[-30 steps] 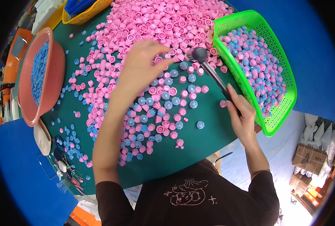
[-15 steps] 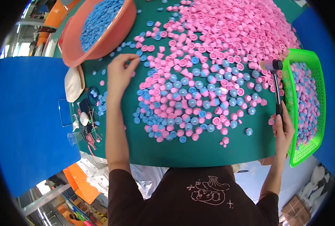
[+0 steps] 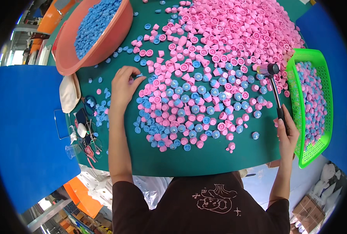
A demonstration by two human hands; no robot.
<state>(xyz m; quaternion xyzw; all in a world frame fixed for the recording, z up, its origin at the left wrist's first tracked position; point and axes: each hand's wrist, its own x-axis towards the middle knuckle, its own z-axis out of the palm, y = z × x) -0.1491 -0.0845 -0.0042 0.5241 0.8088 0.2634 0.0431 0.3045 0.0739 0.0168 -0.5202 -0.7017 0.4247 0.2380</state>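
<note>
My left hand [image 3: 123, 85] is over the left side of the scattered pieces, its thumb and forefinger pinching a small blue cap [image 3: 139, 75]. A bit of pink shows inside the curled fingers, too hidden to name. On the right, my right hand [image 3: 287, 132] grips the black handle of a small hammer [image 3: 274, 84], its head pointing away from me. A pink spot shows beside those fingers; I cannot tell what it is. Between the hands lie loose pink cups [image 3: 221, 126], several blue caps [image 3: 154, 128] and cups topped with shiny blue caps [image 3: 198, 127].
A large heap of pink cups [image 3: 239, 27] covers the far side of the green table [image 3: 173, 163]. An orange basin [image 3: 123, 29] of blue caps stands far left. A green basket [image 3: 303, 117] of pink-and-blue pieces is at right. Glasses, pliers and a clear cup [image 3: 71, 151] lie left.
My left hand has come down and slightly left, and its fingers have closed on a blue cap. The hammer stays in my right hand. The whole view has shifted a little.
</note>
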